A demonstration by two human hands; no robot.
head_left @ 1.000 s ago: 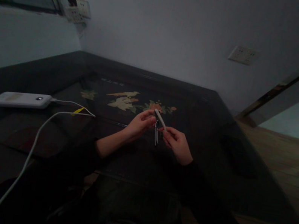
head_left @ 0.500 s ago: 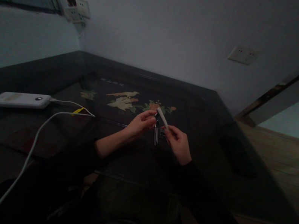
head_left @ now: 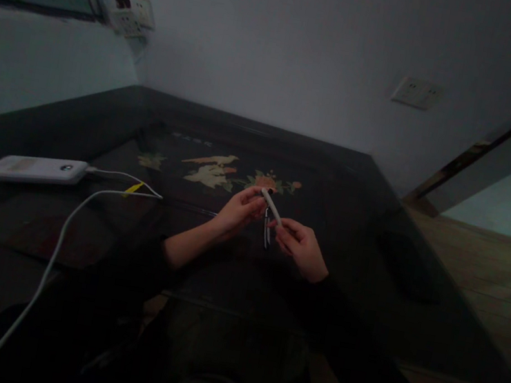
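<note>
Both hands meet over the dark table, around a small thing made of a slim pale bar (head_left: 272, 206) and thin shiny strips (head_left: 267, 231) hanging below it. Its exact kind is too dim to make out. My left hand (head_left: 238, 212) has its fingers closed at the bar's upper left end. At the lower right end, my right hand (head_left: 301, 246) pinches the bar between thumb and fingers. The joint between bar and strips is partly hidden by the left fingers.
A white power bank (head_left: 36, 170) lies at the left, with a white cable (head_left: 63, 231) running toward me and a yellow tag (head_left: 133, 188) on it. Bird and flower pictures (head_left: 210, 171) decorate the dark tabletop (head_left: 347, 200). Wall sockets (head_left: 417, 93) are behind.
The pale bar has tipped lower and shifted slightly left, its upper end now nearer my left fingers. My right hand has moved slightly with it. The thin strips stay hanging below.
</note>
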